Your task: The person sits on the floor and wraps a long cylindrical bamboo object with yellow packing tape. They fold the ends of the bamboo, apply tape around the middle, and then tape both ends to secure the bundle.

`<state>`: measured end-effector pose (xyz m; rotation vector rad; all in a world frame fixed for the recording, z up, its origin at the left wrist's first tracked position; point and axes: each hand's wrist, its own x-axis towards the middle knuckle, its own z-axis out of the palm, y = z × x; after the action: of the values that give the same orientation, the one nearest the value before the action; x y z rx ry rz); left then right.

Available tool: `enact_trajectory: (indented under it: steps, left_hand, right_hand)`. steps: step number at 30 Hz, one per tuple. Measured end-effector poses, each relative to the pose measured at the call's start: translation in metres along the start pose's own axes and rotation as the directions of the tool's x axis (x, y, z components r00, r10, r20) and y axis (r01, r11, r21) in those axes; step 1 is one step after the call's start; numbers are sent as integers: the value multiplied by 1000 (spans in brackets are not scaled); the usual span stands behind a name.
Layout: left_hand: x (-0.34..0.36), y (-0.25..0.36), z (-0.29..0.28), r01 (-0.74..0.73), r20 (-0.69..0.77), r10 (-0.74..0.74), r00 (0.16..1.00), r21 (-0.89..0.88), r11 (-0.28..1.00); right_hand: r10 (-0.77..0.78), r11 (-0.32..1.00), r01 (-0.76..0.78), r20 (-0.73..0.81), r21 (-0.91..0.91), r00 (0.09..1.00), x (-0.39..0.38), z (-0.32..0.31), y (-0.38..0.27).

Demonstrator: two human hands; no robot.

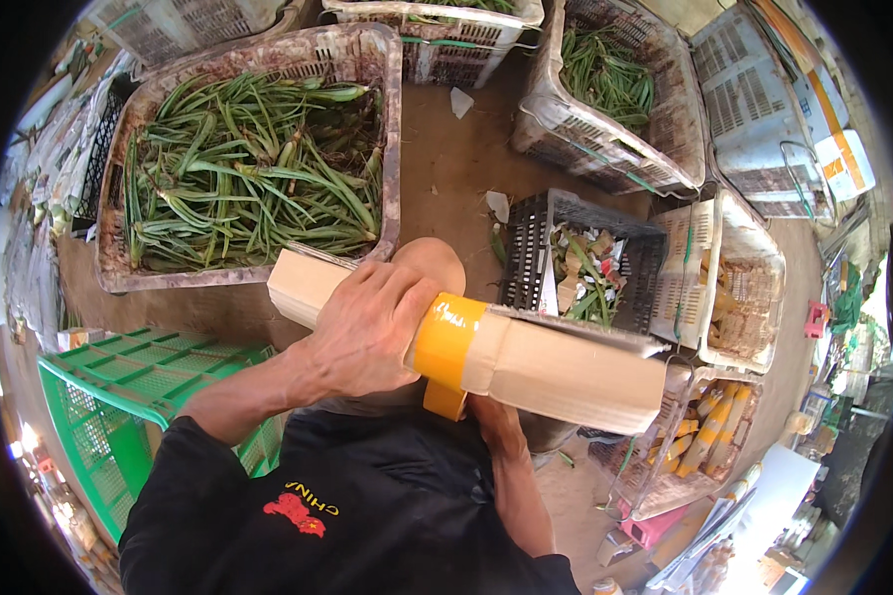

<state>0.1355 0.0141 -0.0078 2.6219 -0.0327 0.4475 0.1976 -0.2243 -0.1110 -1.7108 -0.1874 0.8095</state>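
Observation:
A long, narrow cardboard box [575, 367] lies slantwise in front of my body. Yellow packing tape [448, 337] wraps round its middle, and a strip of it shows below the box's near edge. My left hand [372, 322] is closed over the box's left part, fingers curled over the far edge beside the tape. Beneath the box, near the tape's lower end, is my right hand [491, 412]; its fingers are hidden there, so its hold cannot be seen. Just beyond the box shows a rounded tan shape [432, 260] that I cannot make out.
A large dirty crate [392, 139] of long green leafy plants stands at far left. Another plant crate [605, 149] is at far right. Nearer are a black crate [526, 248] of scraps, crates with yellow-taped bundles [714, 431], and a green crate [104, 426] at left.

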Motion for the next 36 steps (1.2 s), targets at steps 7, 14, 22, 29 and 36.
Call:
enact_trajectory:
  steps: [7,14,22,29,36]
  left_hand:
    - [-6,4,-6,-141,88,141,986,-3,990]
    - [-1,0,-3,-384,149,374,915,46,922]
    - [-3,4,3,-394,118,383,916,97,914]
    - [0,12,5,-441,112,426,898,194,877]
    - [11,19,16,-417,111,402,909,214,884]
  right_hand:
    - [9,984,-7,-9,178,1000,19,-16,-29]
    - [59,853,-209,310,478,949,40,-38,-55]
    - [66,885,-251,426,393,902,58,-52,-69]
    - [173,955,-252,393,158,903,82,-74,-49]
    - [61,997,-52,197,-50,979,84,-93,-81]
